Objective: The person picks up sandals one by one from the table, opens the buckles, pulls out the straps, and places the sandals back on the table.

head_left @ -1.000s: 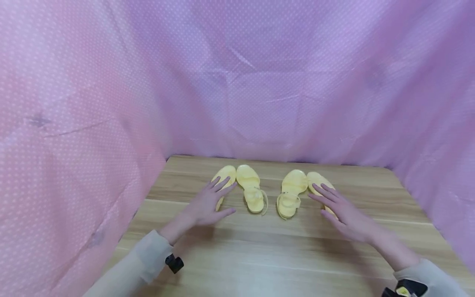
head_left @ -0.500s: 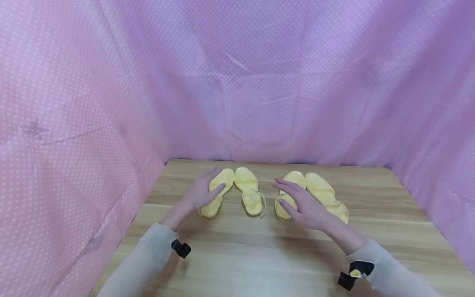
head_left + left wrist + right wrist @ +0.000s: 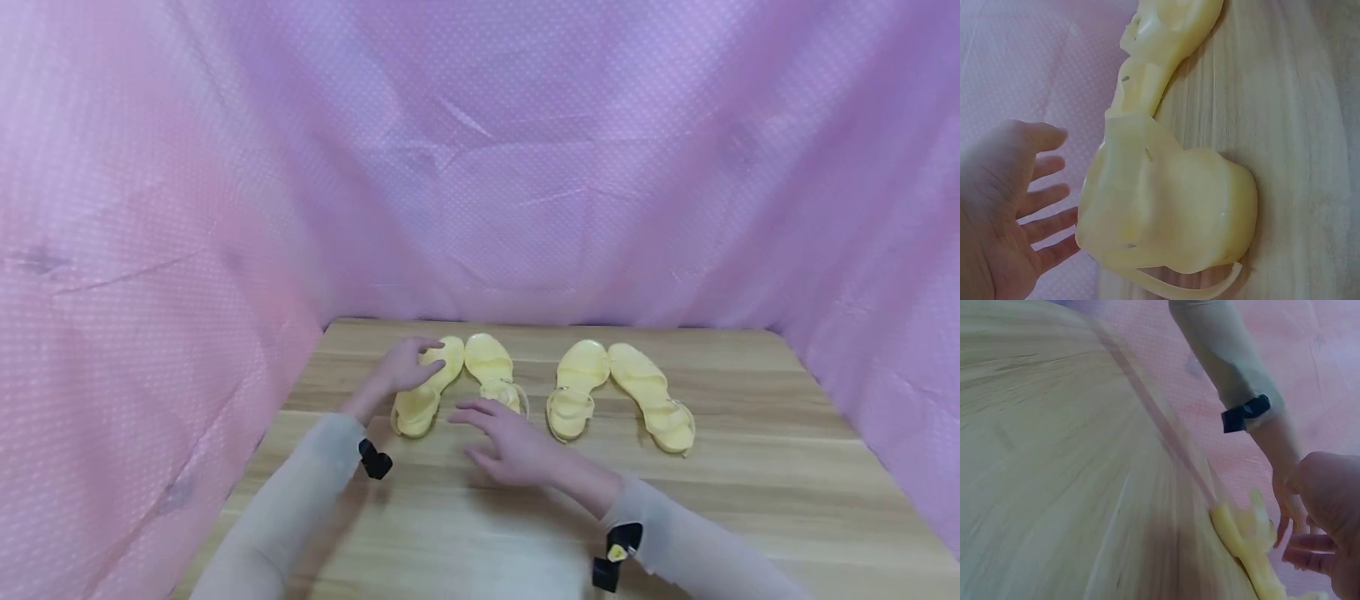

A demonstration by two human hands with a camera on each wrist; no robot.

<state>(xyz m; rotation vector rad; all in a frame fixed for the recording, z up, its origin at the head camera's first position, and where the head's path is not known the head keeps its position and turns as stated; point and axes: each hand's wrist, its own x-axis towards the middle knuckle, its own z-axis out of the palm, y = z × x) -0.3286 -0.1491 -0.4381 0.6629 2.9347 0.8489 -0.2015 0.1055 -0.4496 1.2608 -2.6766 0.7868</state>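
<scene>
Four pale yellow sandals lie in a row on the wooden table [image 3: 735, 500]. My left hand [image 3: 408, 365] lies with straight fingers against the far-left sandal [image 3: 420, 400]. The left wrist view shows this open hand [image 3: 1010, 206] beside that sandal [image 3: 1166, 206] without gripping it. My right hand [image 3: 501, 435] is spread just in front of the second sandal [image 3: 486, 362] and hides its near end. In the right wrist view its fingers [image 3: 1325, 540] are near a sandal [image 3: 1244, 540]. The third sandal [image 3: 573, 383] and fourth sandal [image 3: 651, 393] lie untouched to the right.
Pink dotted cloth [image 3: 525, 183] walls in the table on the left, back and right. Bare wood stretches in front of the sandals and to the right of them. Black straps sit on both beige sleeves.
My right hand has swept left from the right pair of sandals to the front of the second sandal. My left hand has stayed at the far-left sandal, slightly further back.
</scene>
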